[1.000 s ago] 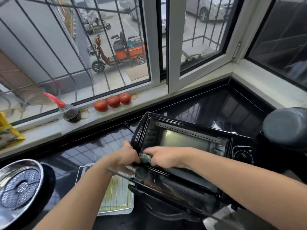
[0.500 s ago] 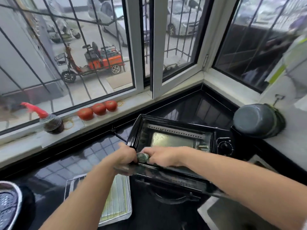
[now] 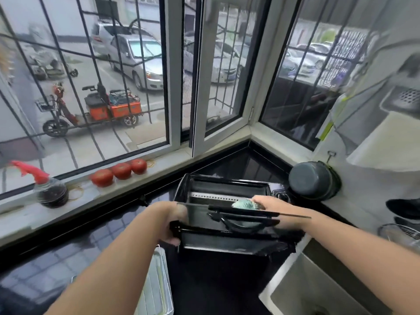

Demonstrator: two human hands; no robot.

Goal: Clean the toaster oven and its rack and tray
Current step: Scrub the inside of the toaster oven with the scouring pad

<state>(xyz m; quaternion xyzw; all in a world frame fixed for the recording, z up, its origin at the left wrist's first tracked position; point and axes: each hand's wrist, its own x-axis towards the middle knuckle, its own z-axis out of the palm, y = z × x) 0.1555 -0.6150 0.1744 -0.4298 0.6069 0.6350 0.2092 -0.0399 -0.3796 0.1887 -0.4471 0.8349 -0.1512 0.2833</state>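
With the left hand (image 3: 175,220) gripping the toaster oven (image 3: 223,223) and the right hand (image 3: 270,206) pinching the cloth (image 3: 242,204), hard wiping may slam the glass door (image 3: 227,218).

We see three red tomatoes (image 3: 121,171) lined up on the pale window sill (image 3: 95,196), with a dark bottle (image 3: 51,193) topped by a red spout further left. A dark grey pot (image 3: 312,180) lies tilted in the right corner of the glossy black counter (image 3: 75,242), and a steel sink (image 3: 318,289) opens at lower right. Through the barred window (image 3: 91,87) we make out an orange cargo tricycle (image 3: 95,110) and parked cars (image 3: 138,57).
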